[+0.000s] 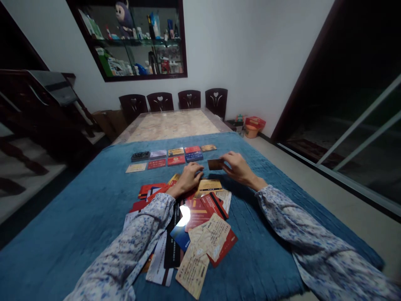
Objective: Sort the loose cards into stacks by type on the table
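Note:
My right hand (237,165) pinches a dark brownish card (214,164) by its right edge, a little above the blue cloth. My left hand (189,177) hovers at the far edge of a loose card pile, its fingers loosely bent and apart, with no card visible in them. The pile holds red cards (196,214), beige patterned cards (193,267), a black card (171,246) and a gold card (210,184), overlapping at odd angles. My left forearm covers part of it. Beyond, two rows of sorted cards include a blue stack (194,156) and a gold card (208,148).
A blue cloth (78,200) covers the near part of the long table, whose marbled top (175,121) shows farther off. Dark chairs (189,100) line the far end. An orange bucket (251,130) stands on the floor to the right.

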{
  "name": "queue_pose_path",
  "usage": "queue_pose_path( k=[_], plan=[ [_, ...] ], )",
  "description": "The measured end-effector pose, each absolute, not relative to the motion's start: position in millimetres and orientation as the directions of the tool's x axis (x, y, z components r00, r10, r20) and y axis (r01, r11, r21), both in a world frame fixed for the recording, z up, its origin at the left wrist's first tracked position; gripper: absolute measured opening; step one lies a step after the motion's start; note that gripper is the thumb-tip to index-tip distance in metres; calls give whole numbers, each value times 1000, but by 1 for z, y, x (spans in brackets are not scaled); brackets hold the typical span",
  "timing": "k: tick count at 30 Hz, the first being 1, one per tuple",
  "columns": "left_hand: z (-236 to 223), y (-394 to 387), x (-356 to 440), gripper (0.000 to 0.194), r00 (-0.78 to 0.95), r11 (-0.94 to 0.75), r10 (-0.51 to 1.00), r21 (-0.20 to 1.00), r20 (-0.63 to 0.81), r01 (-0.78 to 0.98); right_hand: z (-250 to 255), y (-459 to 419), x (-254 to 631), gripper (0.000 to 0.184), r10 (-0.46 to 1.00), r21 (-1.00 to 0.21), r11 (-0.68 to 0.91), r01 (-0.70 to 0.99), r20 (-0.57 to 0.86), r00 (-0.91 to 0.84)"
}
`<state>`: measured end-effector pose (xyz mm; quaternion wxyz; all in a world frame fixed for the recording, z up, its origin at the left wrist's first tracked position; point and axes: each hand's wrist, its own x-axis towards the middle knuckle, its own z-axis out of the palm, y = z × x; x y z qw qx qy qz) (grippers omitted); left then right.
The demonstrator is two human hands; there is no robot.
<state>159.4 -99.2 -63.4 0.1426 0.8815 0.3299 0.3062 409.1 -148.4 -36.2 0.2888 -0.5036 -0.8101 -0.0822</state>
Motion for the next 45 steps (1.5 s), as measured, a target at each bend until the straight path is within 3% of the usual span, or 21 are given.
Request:
queue_pose_path(
  k=[4,8,24,31,38,45],
  plan=[
    [-64,-99,159,25,586,-747,664,457,465,483,-32,-147,405,29,751,-26,482,876,528,-397],
    [-61,-101,160,25,555,-737,676,467,485,489,-33,-144,400,30,749,17,499,867,495,-440],
    [-57,-105,161,18,558,-768,640,469,528,437,-48,-143,381,27,741,-26,554,832,471,-479],
    [-59,-103,157,29,514,-758,651,455,558,467,-61,-144,393,25,743,-68,519,852,529,-410],
    [-58,-104,156,31,510,-731,680,435,527,526,-62,-149,393,27,769,-25,443,896,524,-365],
    [-54,-107,158,35,549,-697,714,370,434,614,-60,-155,389,38,843,-38,378,925,427,-327]
  ],
)
